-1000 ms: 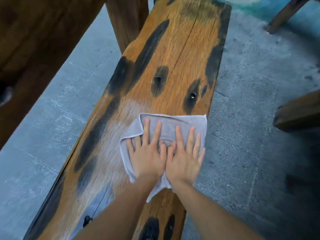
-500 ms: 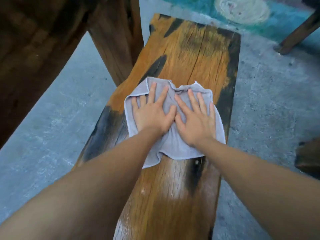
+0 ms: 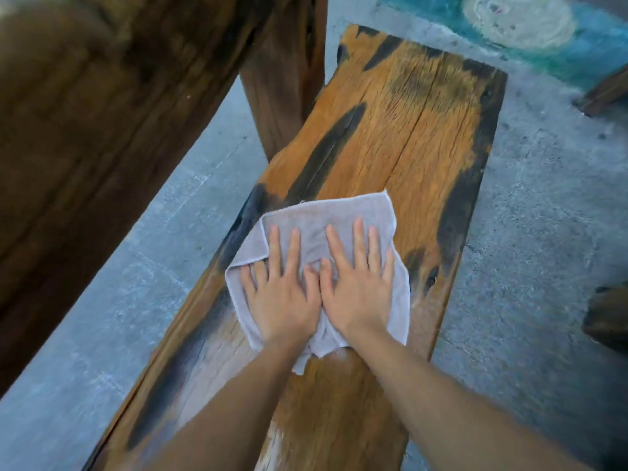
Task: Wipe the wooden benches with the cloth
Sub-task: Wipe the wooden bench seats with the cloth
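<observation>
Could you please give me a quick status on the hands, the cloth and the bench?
Left hand and right hand flat on cloth, no grip. Cloth spread mid-bench. Far end bare, nothing in the way.

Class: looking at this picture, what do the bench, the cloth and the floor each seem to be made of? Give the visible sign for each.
Bench: solid wood, orange-brown, weathered finish; grain, long cracks and black patches show.
Cloth: soft woven fabric, pale grey, perhaps microfibre; stitched hem, folds under the left hand and right hand.
Floor: looks like bare concrete; grey, mottled, matt.
</observation>
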